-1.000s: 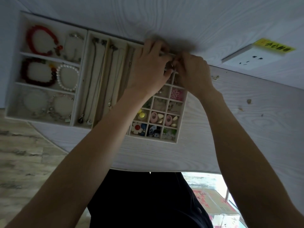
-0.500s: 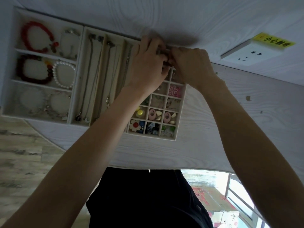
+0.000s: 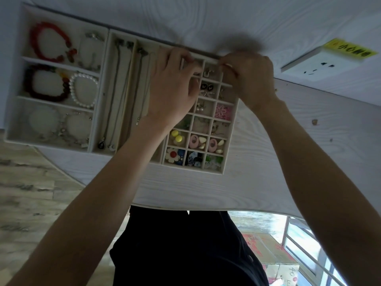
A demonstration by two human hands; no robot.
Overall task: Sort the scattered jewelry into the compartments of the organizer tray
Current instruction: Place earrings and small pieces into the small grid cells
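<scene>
Both your hands, left [image 3: 175,87] and right [image 3: 250,79], hovered over the far small cells of the cream compartmented organizer tray [image 3: 97,124], fingers curled; contents of either grip unclear.

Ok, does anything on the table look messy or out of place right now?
Nothing stands out. The jewelry sits inside the organizer tray, bracelets, necklaces and earrings each in their own sections. Only small dark specks mark the table right of the tray; what they are is unclear.

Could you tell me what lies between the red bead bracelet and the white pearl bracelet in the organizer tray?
In the head view, a tray divider wall runs between the red bead bracelet and the white pearl bracelet; they sit in adjoining compartments.
</scene>
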